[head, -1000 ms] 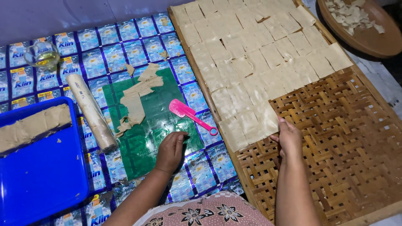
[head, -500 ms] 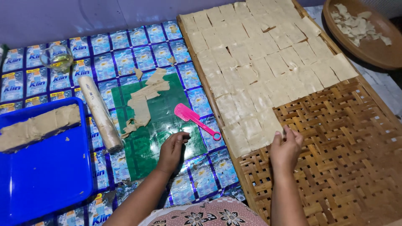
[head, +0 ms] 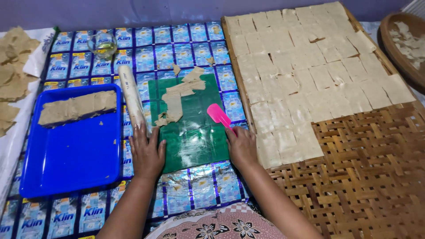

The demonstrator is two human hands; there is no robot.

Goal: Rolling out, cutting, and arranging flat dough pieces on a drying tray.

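A: What's underneath it all?

B: A mat of blue sachet wrappers, with a woven tray on the right half covered in pale dough squares. A blue tray with a dough slab sits left.

A: And the hands?

B: Both lie flat, fingers spread, gripping nothing. The left hand rests on the green sheet's left edge, beside the rolling pin. The right hand touches the sheet's right edge, at the pink scraper.

A: Any change?

B: Earlier the right hand was over on the woven tray; now it's come back to the sheet.
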